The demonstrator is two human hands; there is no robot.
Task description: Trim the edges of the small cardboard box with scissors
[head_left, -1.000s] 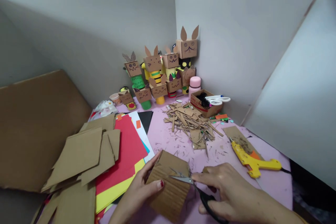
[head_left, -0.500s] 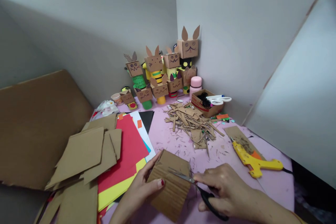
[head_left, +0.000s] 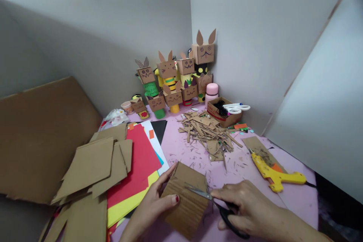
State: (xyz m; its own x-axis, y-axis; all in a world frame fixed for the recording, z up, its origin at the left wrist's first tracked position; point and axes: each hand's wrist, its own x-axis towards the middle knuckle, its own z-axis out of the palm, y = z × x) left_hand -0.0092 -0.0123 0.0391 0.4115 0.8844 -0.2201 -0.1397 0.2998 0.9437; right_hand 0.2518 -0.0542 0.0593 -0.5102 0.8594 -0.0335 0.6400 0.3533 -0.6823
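The head view shows a brown box (head_left: 187, 211) between 2 hands, over the table (head_left: 172, 140). The left hand (head_left: 154, 204) is nearest, clamped on its left side. The right hand (head_left: 242, 202) grips black scissors (head_left: 206, 195); their long blades slant left and away across the box. Farther back, a small carton (head_left: 228, 120) holds black stringy stuff (head_left: 220, 108), with white scissors (head_left: 234, 110) on top.

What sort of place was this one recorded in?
Probably a craft corner, at home or in a workshop: a glue gun, a heap of cardboard scraps and a group of animal-faced cardboard figures share a pink table.
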